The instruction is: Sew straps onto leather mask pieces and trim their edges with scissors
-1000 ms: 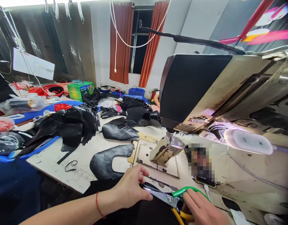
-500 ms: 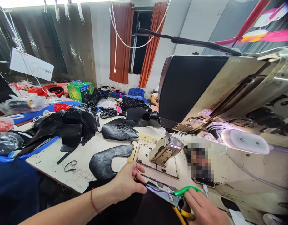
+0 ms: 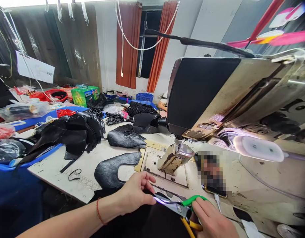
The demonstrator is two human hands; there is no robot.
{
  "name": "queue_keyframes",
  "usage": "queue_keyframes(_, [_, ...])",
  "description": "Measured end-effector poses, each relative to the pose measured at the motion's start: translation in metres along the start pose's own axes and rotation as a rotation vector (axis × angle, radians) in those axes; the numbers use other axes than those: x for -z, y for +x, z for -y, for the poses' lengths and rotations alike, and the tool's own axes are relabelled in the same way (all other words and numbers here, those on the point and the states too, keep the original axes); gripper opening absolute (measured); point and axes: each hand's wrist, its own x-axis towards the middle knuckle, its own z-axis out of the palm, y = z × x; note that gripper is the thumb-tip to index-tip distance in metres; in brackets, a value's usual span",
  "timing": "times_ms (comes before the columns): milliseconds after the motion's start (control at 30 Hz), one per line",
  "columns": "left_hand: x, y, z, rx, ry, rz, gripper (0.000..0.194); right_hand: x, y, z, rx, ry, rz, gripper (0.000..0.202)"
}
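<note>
Left hand (image 3: 135,195): forearm comes in from the lower left, red thread bracelet at the wrist; fingers curled, pinching the edge of a black leather piece (image 3: 152,224) at the near edge of the bench (image 3: 55,168).
Right hand (image 3: 212,219): enters from the lower right, clenched around the handles of the scissors (image 3: 177,208) — one loop green, one yellow.
Scissors: blades point left, tips touching the left hand's fingertips, right at the pinched edge.
Leather piece: dark, spreads below both hands (lower part runs out of view).
Sewing machine (image 3: 217,99): large, just behind the hands; presser foot (image 3: 176,155) over the metal plate.
Bench, left side: a flat black U-shaped cut-out (image 3: 112,170) just beyond the left hand — further back, a heap of black pieces (image 3: 73,132) and a green box (image 3: 85,95).
</note>
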Motion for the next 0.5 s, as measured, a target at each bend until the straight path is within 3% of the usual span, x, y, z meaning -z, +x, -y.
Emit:
queue_keyframes(200, [0.002,0.0024,0.0026,0.0,0.012,0.016,0.054,0.0035,0.0098,-0.0022,0.006,0.04,-0.087,0.031])
queue_keyframes(500, [0.0076,0.0054,0.0061,0.059,-0.082,0.07,0.057,0.0012,0.0108,0.0009,0.02,0.024,-0.063,0.027])
